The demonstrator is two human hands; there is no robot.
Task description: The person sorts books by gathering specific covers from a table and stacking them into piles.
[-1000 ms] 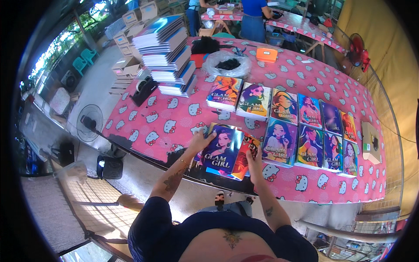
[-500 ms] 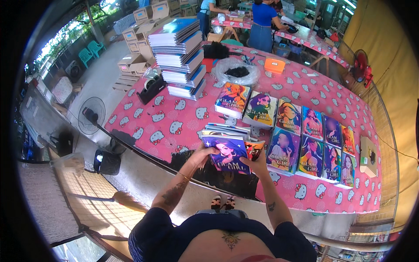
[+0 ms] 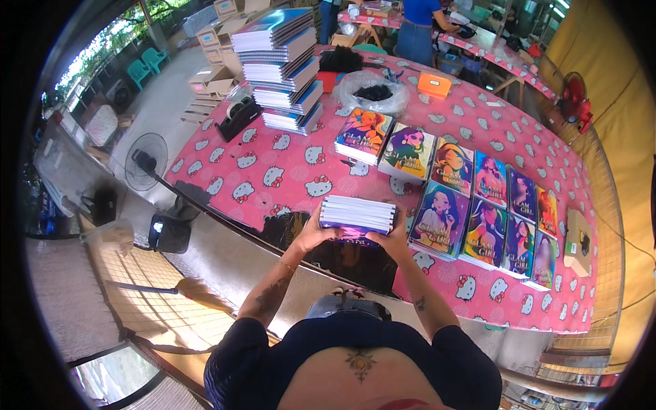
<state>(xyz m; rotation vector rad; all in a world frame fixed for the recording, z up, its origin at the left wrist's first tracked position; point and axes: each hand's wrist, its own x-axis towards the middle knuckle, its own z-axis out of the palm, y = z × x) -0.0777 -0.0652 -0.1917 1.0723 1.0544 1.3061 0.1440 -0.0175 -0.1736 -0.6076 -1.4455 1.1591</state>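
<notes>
Daylight bleaches the trees (image 3: 113,41) over on the left; tube lights (image 3: 559,11) glow upper right. Page edges shine white on the held notebooks (image 3: 357,212). Bright patches surround the broom (image 3: 198,292). The table (image 3: 287,181) bows toward a soft black rim.

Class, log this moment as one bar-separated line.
left hand: holds notebook bundle, left end | right hand: holds right end | page edges: visible | tablecloth: notebook piles
</notes>
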